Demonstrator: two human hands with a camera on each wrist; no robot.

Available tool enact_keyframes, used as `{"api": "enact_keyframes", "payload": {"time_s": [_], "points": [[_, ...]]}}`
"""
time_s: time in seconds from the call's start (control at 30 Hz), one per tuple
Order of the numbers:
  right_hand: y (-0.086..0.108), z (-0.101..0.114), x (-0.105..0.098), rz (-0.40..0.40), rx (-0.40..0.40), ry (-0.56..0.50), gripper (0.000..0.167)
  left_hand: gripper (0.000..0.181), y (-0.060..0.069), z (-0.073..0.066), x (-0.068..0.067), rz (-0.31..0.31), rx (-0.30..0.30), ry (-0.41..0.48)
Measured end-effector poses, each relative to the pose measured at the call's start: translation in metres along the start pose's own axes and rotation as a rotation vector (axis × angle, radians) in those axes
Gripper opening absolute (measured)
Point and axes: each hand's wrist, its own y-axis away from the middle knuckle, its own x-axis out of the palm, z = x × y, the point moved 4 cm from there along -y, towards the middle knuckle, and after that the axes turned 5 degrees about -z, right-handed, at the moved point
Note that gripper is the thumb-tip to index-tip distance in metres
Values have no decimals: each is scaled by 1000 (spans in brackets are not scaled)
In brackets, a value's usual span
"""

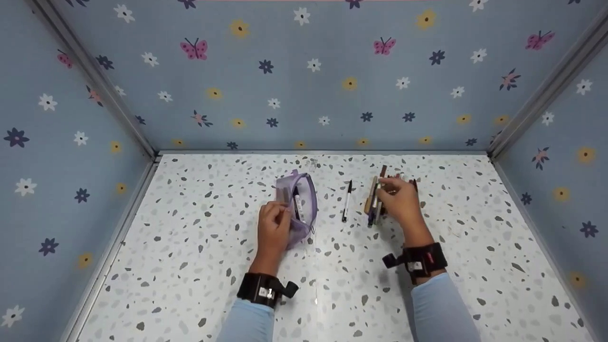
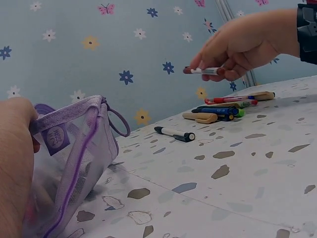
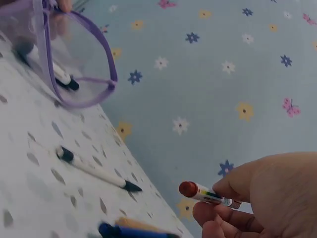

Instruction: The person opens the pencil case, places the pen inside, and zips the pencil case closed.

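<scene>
My left hand (image 1: 274, 225) grips the near side of a purple mesh pencil case (image 1: 313, 197), which lies with its mouth open toward the right. Inside the case a white marker with dark ends (image 3: 62, 75) shows through. My right hand (image 1: 401, 198) pinches a white-barrelled marker with a reddish-brown end (image 3: 212, 195) between thumb and fingers, above the table in the left wrist view. Below that hand lies a pile of markers and pens (image 2: 225, 111) in blue, tan, red and green. A white marker with black ends (image 1: 347, 201) lies alone between case and pile.
The speckled white tabletop (image 1: 332, 285) is bounded by a blue flowered back panel (image 1: 308, 104) and two side panels, with metal strips along the edges. Each wrist wears a black camera strap (image 1: 425, 261).
</scene>
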Motion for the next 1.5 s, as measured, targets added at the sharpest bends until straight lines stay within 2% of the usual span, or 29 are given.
{"api": "enact_keyframes", "payload": {"time_s": [0.2,0.3,0.47,0.67,0.87,0.97,1.1,1.27,1.5], "points": [[13,38,56,163,-101,-61,40,18,0,1,0,15,-16,0],[17,54,83,229,-150,-85,38,17,0,0,0,15,3,-15],[23,70,117,327,-182,-69,37,18,0,0,2,18,34,-37],[28,81,144,378,-231,8,36,19,0,0,2,20,17,-15],[36,93,162,384,-316,26,32,20,0,4,0,-4,13,98],[39,94,161,385,-323,-5,31,19,0,4,0,-5,14,125],[38,85,144,340,-323,-30,28,17,0,3,1,-1,16,121],[32,61,101,225,-296,17,24,16,0,3,4,1,25,100],[16,23,35,53,-189,103,28,18,-2,3,2,-6,48,74]]}}
